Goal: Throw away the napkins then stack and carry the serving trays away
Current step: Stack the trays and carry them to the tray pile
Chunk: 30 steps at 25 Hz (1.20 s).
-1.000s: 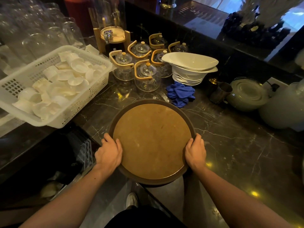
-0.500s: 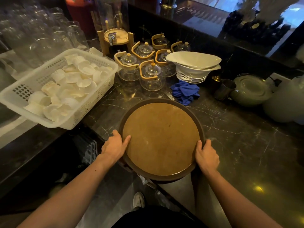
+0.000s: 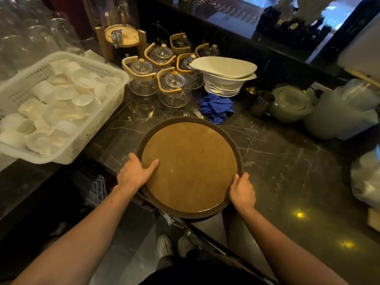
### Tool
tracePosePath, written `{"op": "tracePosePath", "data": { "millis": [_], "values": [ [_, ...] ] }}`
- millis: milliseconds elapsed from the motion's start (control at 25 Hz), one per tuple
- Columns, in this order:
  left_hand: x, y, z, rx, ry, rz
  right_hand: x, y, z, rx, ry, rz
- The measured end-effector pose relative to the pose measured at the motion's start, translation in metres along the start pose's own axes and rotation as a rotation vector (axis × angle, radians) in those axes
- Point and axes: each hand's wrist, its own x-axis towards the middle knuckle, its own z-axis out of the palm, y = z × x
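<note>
A round serving tray [image 3: 189,165], dark brown at the rim with a tan cork-like face, lies on the black marble counter [image 3: 287,165], its near edge overhanging the counter's front. My left hand [image 3: 134,172] grips its left rim, thumb stretched over the tan face. My right hand [image 3: 242,191] clasps the near right rim, fingers curled around the edge. Whether more trays sit under this one cannot be told. No napkins show on the tray.
A white plastic basket [image 3: 111,103] of small white dishes sits at the left. Behind the tray stand several glass teapots [image 3: 174,89], stacked white bowls [image 3: 226,75], a blue cloth [image 3: 216,108], a metal cup [image 3: 262,102] and a grey lidded pot [image 3: 291,103].
The tray has slid a little farther onto the counter, away from me. My left thumb has spread onto the tan face, and my right hand has moved lower along the rim.
</note>
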Motion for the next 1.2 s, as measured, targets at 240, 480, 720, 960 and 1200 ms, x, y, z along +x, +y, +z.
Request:
{"op": "tracePosePath", "data": {
  "millis": [240, 480, 720, 960, 1200],
  "values": [
    [-0.023, 0.002, 0.002, -0.178, 0.001, -0.137, 0.010, -0.001, -0.005, 0.068, -0.012, 0.174],
    [-0.062, 0.005, 0.009, -0.338, 0.189, -0.165, 0.018, 0.005, -0.017, 0.272, -0.005, 0.066],
    [-0.096, 0.002, -0.002, -0.406, 0.322, -0.272, 0.021, -0.005, -0.027, 0.373, -0.082, -0.073],
    [-0.146, 0.000, -0.013, -0.565, 0.553, -0.427, 0.016, -0.043, -0.050, 0.421, -0.112, -0.279],
    [-0.188, -0.014, -0.049, -0.671, 0.715, -0.459, -0.015, -0.086, -0.068, 0.473, -0.185, -0.421]
  ]
}}
